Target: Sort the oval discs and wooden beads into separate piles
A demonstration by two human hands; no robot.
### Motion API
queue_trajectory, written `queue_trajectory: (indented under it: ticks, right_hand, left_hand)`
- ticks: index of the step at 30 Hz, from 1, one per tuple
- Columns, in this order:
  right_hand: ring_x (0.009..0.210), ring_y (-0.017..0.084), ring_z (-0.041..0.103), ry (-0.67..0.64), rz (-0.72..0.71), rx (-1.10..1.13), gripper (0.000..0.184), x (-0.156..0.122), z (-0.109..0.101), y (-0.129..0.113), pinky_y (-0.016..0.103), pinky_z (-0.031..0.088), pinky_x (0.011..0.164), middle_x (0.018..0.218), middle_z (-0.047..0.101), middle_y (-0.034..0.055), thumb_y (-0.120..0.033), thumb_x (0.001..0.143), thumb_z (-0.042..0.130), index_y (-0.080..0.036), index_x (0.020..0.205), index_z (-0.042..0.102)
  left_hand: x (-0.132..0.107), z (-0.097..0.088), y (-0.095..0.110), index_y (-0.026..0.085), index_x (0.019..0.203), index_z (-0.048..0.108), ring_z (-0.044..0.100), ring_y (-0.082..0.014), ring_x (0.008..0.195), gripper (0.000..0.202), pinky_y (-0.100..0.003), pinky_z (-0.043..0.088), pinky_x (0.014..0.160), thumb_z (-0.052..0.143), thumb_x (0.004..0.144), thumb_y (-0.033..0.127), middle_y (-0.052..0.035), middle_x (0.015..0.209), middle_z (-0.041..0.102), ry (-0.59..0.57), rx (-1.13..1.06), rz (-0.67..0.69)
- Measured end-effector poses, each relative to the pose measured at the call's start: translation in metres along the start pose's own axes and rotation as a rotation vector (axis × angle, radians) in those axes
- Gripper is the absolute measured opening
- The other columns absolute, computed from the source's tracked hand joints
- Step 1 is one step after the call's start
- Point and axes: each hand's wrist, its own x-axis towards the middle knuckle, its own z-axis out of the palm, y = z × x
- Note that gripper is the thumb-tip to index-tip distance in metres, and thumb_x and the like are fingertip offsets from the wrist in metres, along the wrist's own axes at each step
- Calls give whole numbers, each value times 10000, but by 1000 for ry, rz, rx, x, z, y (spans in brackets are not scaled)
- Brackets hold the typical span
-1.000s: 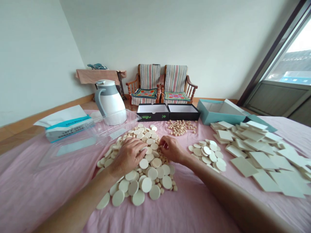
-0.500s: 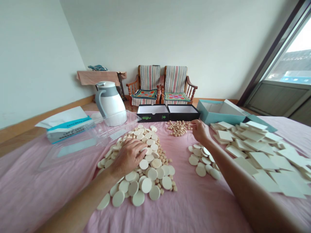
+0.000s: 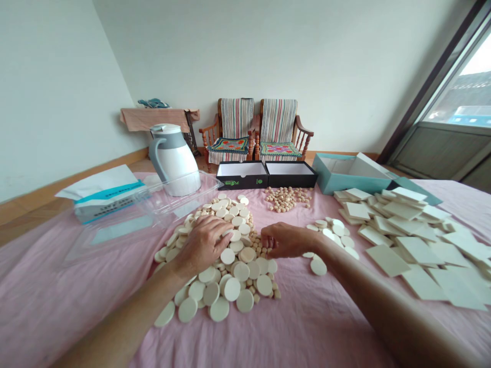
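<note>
- While the left hand [image 3: 205,239] lies unclenched on heaped discs [image 3: 232,289], the right hand [image 3: 287,240] curls at small wooden pieces [image 3: 256,239] along their right edge.
- Its grip cannot be discerned.

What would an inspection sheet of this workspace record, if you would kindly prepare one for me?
Surface: wrinkled pink cloth.
Job's things: pale discs and small wooden pieces mixed in one central pile; separate small-piece pile behind, separate disc pile at right.
Clutter: jug, tissue pack, clear plastic container, two black boxes, blue box, square tiles.
Hands: left hand lying on the central pile; right hand at its right edge, fingers curled, grip unclear.
Cables: nothing seen.
Surroundings: two chairs, cloth-draped table, pale walls.
</note>
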Motion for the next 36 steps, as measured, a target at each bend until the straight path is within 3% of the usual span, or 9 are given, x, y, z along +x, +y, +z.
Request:
queue_trajectory:
  ticks: [5, 10, 12, 14, 16, 18, 23, 30, 36]
  right_hand:
    - [662, 123, 532, 120, 57, -48, 166, 3, -2, 21, 210, 346, 559, 753, 636, 11, -89, 636, 548, -180, 757, 618]
    - [695, 157, 524, 630, 397, -224, 220, -2, -18, 69, 239, 338, 602, 726, 600, 53, -23, 621, 473, -149, 747, 602]
    - [718, 165, 533, 835, 452, -239, 257, -4, -23, 80, 247, 360, 630, 806, 608, 84, -30, 662, 455, -136, 829, 618]
    - [708, 158, 544, 931, 419, -186, 263, -4, -24, 80, 249, 382, 646, 850, 616, 90, -52, 697, 456, -134, 877, 629]
    - [675, 145, 552, 863, 324, -93, 215, -1, -21, 72, 240, 393, 632, 792, 629, 58, -76, 711, 477, -150, 834, 637]
    - [658, 131, 562, 691, 188, 15, 173, 4, -14, 58, 222, 399, 608, 727, 633, 23, -82, 702, 506, -163, 786, 634]
    - [665, 106, 557, 383, -32, 110, 201, 17, 12, 21, 195, 406, 590, 790, 641, 24, -70, 663, 550, -150, 832, 624]
    - [634, 99, 486, 403, -8, 70, 248, 25, 25, 9, 194, 359, 574, 745, 596, 13, -7, 591, 486, -156, 766, 579]
    - [658, 142, 499, 611, 263, -45, 218, 13, -4, 48, 242, 356, 605, 695, 574, 28, -26, 619, 463, -158, 734, 593]
  left_hand:
    - [1, 0, 0, 186, 991, 658, 599, -204, 925, 183, -389, 418, 885, 521, 890, 253, -56, 930, 692, -6, 3, 5]
    - [0, 1, 0, 192, 982, 663, 602, -201, 919, 178, -390, 417, 889, 526, 884, 251, -54, 920, 693, 8, 1, 8]
    - [0, 1, -1, 194, 985, 664, 604, -200, 920, 179, -390, 419, 888, 525, 884, 248, -55, 927, 694, 8, -2, 7]
    - [0, 1, -1, 196, 992, 663, 606, -201, 923, 181, -390, 421, 887, 527, 884, 247, -55, 935, 695, 5, -4, 7]
    - [0, 1, -1, 194, 992, 662, 608, -202, 922, 181, -391, 423, 886, 528, 882, 246, -55, 936, 696, 4, -8, 8]
    - [1, 1, -1, 191, 991, 662, 607, -202, 920, 180, -390, 424, 883, 530, 882, 246, -56, 932, 697, 7, -8, 9]
    - [1, 1, 0, 191, 1001, 657, 600, -207, 940, 184, -392, 419, 890, 526, 886, 250, -52, 938, 696, -3, 4, 3]
    - [1, 1, -1, 197, 996, 664, 602, -200, 917, 189, -390, 423, 888, 520, 886, 249, -57, 930, 696, 5, -2, 12]
    - [2, -1, 2, 194, 974, 668, 604, -199, 914, 179, -386, 424, 890, 524, 880, 245, -54, 924, 698, 8, -9, 6]
